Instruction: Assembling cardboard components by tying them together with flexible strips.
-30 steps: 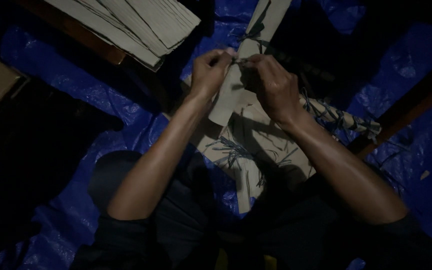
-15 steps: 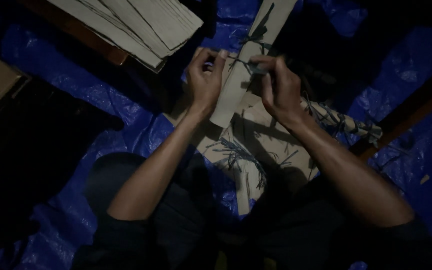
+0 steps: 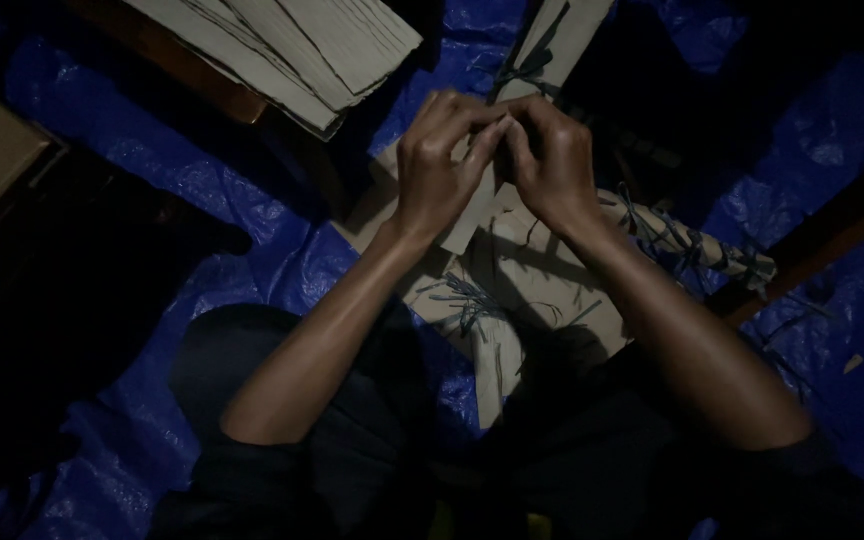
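Blue tarpaulin (image 3: 252, 240) covers the floor in the head view, dim and creased, and over it the person's two hands meet fingertip to fingertip above a pale cardboard strip (image 3: 472, 225). The left hand (image 3: 439, 170) and the right hand (image 3: 552, 165) are both curled nearly closed, pinching something thin between them, most likely a strand of the dark green twine (image 3: 527, 68) that ties the strip further up; the light is too poor to tell for certain. The strip lies across more flat cardboard pieces (image 3: 542, 290) under the wrists, with loose twine ends (image 3: 467, 300) splayed on them. As a judgement, the thin strand could slip from such a small pinch, or the knot could pull loose, since the grip is at the fingertips only and the dark hides the work. A stack of corrugated sheets (image 3: 292, 50) lies well apart at the upper left, and a tied bundle (image 3: 712, 250) sits just beside the right forearm, crowding that side.
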